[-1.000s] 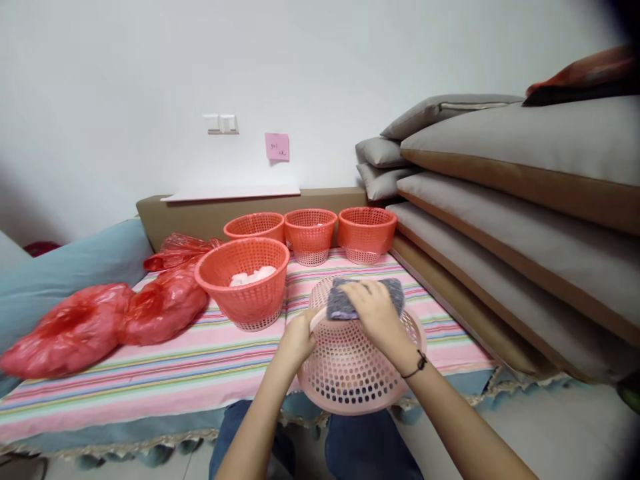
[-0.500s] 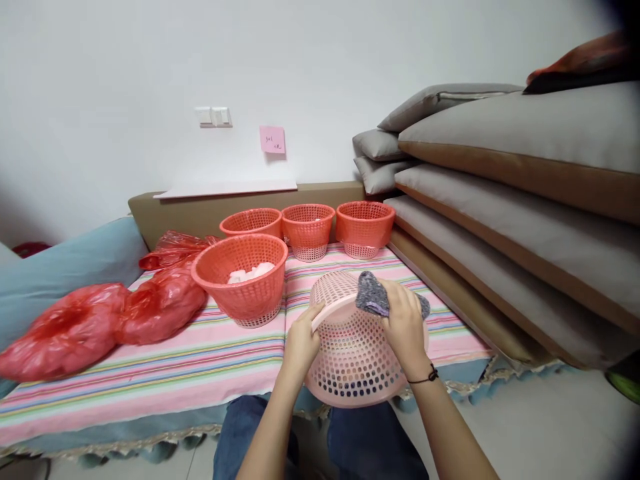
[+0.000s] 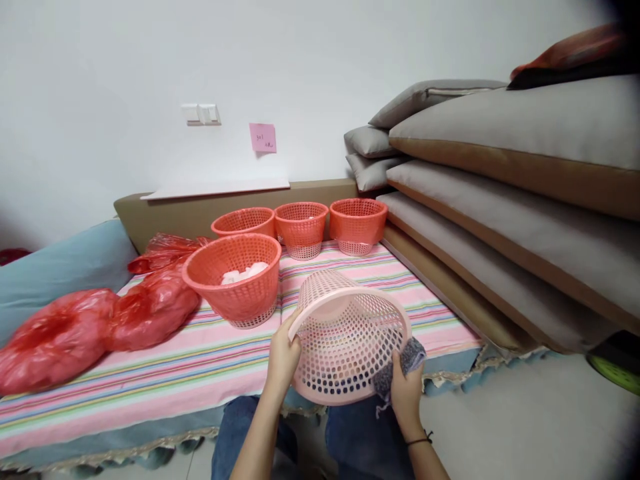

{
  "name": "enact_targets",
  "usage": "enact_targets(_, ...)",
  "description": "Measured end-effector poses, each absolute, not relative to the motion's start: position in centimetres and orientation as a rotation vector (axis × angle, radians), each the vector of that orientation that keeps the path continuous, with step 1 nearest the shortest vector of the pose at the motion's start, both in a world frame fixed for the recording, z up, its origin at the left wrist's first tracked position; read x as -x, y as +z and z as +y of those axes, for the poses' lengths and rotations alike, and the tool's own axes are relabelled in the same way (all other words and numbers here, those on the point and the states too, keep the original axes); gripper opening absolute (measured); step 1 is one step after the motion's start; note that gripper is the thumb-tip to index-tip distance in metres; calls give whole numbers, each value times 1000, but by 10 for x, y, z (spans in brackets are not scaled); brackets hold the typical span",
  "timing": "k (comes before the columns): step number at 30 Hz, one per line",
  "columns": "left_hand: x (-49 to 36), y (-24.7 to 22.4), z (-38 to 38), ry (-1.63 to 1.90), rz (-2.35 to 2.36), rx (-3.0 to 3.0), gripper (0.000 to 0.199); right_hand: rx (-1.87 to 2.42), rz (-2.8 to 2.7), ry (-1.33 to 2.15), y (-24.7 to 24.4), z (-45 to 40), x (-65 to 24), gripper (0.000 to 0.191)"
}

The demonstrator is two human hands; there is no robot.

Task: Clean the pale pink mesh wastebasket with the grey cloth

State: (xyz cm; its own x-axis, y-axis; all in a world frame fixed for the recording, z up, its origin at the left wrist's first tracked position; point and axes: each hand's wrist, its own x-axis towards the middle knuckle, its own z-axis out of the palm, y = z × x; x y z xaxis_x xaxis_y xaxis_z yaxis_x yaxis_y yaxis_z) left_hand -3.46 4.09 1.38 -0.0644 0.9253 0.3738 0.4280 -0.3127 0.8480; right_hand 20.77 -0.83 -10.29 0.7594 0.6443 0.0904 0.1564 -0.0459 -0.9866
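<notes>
Pink basket (image 3: 345,350) tight in left fingers (image 3: 287,333), one cloth (image 3: 411,353) in right (image 3: 399,375), four red baskets (image 3: 239,299)

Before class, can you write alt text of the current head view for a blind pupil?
A person's left hand grips a pink basket, tipped so its open top faces the viewer, while the right hand holds a gray rag at its right side. Beyond, four red baskets stand between bulging red plastic at left and stacked gray cushions at right.
</notes>
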Motion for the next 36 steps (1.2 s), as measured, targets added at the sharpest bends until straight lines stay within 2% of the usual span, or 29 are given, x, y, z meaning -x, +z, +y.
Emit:
enact_targets(3, 40, 7, 39, 1385, 1463, -1668, 60, 1585, -690, 456, -106, -7, -208, 75)
enact_targets(5, 48, -2, 35, 1377, 1471, -1616, 56, 1619, -773, 421, -90, 2, -219, 68)
enact_targets(8, 58, -10, 29, 1293, 1466, -1537, 51, 1601, -1089, 193, -37, 26, -245, 53)
enact_targets(10, 56, -4, 28, 1270, 1485, -1547, 57, 1497, -1432, -34, 12, 45, -256, 49)
enact_targets(14, 32, 37, 40, 1359, 1417, -1873, 68, 1164, -2179, -330, 101, 73, -235, 46)
enact_targets(17, 10, 66, 57, 1380, 1255, -2057, 66, 927, -2463, -474, 130, 77, -198, 40)
enact_targets(20, -2, 72, 68, 1396, 1165, -2061, 68, 896, -2471, -499, 126, 72, -178, 37)
enact_targets(28, -8, 38, 69, 1375, 1140, -2091, 79, 1050, -2234, -354, 94, 59, -194, 54)
enact_targets(31, -8, 38, 66, 1384, 1141, -2124, 81, 1032, -2156, -390, 83, 61, -196, 50)
enact_targets(36, -6, 52, 58, 1188, 1102, -2160, 75, 1002, -2055, -497, 68, 65, -193, 39)
